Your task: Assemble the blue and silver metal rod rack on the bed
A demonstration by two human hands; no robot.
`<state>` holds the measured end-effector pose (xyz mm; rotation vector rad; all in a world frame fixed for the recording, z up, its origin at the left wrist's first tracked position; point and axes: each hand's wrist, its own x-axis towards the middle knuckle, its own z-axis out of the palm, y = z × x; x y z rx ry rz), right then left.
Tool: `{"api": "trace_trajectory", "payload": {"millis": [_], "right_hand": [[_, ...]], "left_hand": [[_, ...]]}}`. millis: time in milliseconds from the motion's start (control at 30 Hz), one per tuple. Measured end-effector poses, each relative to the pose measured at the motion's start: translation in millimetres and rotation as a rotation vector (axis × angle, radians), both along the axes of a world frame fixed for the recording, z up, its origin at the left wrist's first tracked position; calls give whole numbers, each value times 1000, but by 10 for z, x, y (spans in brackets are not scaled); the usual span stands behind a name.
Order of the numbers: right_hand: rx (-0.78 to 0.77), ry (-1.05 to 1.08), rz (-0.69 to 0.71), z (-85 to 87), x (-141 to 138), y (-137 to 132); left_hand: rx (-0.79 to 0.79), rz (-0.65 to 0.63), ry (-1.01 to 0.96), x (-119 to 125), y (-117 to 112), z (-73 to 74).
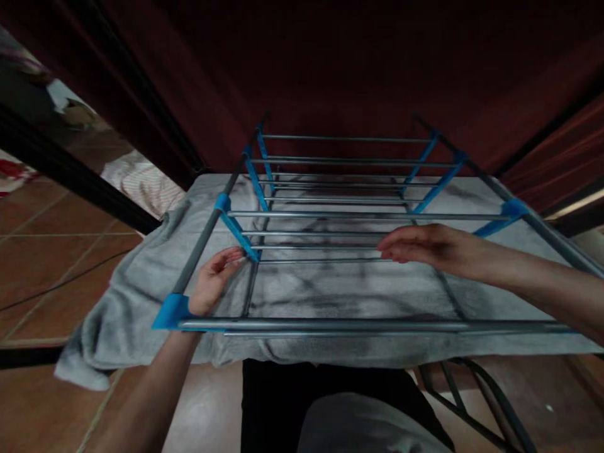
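A rack of grey metal tubes and rods with blue plastic connectors [240,236] stands on a grey blanket [330,289]. My left hand [214,280] reaches inside the rack's left side, its forearm passing under the front tube [330,324]. Its fingers are partly extended close to the lower end of a blue connector; whether they touch it I cannot tell. Over on the right, my right hand [413,244] is stretched across the rack, palm inward. Its fingers point left, near the thin lower rods [321,247], and cover their right part. I see no object held in either hand.
A dark red curtain [340,69] hangs behind the rack. Dark frame bars [80,167] cross at the left, above a tiled floor [42,264] and a striped cloth [144,182]. A dark metal tube frame [472,409] is at the lower right.
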<state>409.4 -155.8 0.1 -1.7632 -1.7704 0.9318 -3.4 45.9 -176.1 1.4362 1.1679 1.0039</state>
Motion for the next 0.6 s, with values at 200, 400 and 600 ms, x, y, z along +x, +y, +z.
{"api": "trace_trajectory", "payload": {"millis": [200,400,600], "right_hand": [[-101,-386,328,-1196,-319,660],[-9,-634,380,-1899,-677,940],[-121,-491,258,-2047,-770,1215]], "left_hand": [[29,-193,106,133,189,-375],[124,-238,278,173,250,-538],[143,-215,284,194,314,-636]]}}
